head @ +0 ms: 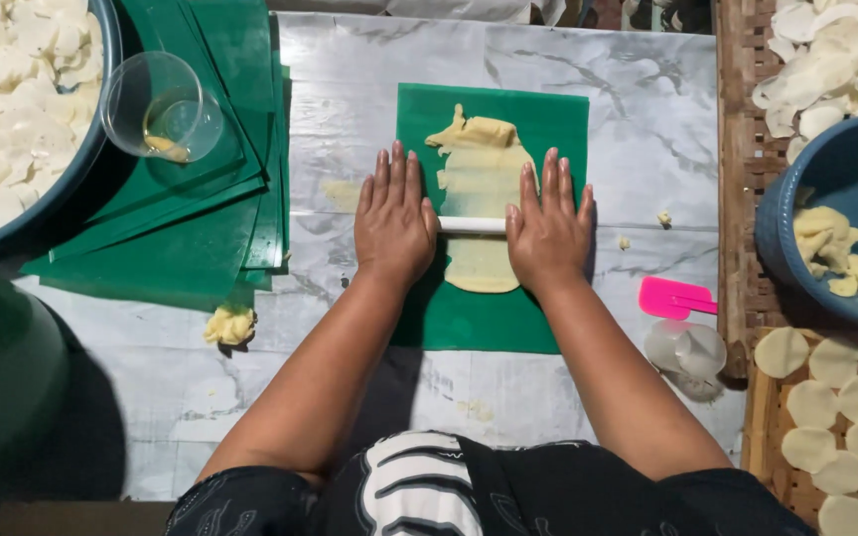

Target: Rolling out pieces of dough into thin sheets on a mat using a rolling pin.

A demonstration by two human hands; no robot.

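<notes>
White rolling pin (472,225) under flat open left hand (392,220) and right hand (547,230).

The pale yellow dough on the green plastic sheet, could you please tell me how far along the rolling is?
Done: round flat white discs fill the woven trays. In hand: both palms, left hand and right hand, press a thin white rolling pin across the pale yellow dough, flattened but ragged at its far end. Left: dough lumps wait in the blue bowl.

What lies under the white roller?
Under the roller lies flattened yellow dough on a green sheet. The left hand and right hand cover both roller ends.
</notes>
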